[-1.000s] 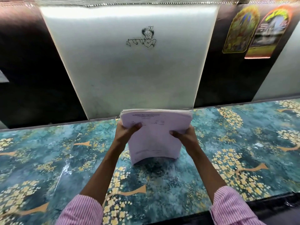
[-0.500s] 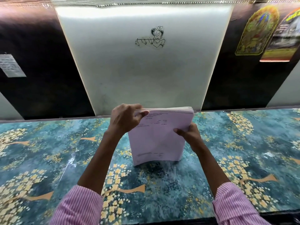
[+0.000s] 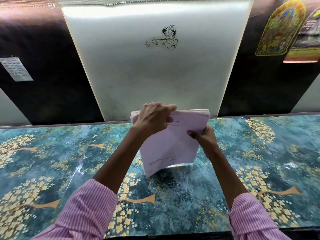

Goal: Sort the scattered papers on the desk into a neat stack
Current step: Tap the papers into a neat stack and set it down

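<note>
One upright paper stack (image 3: pixel 173 144): left hand (image 3: pixel 152 120) grips its top, right hand (image 3: pixel 204 137) grips its side.

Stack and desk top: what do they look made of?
The stack: thin matte paper, pale with printed lines; its sheets show as layered edges on top and the lower corner curls. The desk top: a printed teal floral sheet, probably under clear glossy plastic, judging by the glare streaks and creases; what lies underneath cannot be told.
</note>
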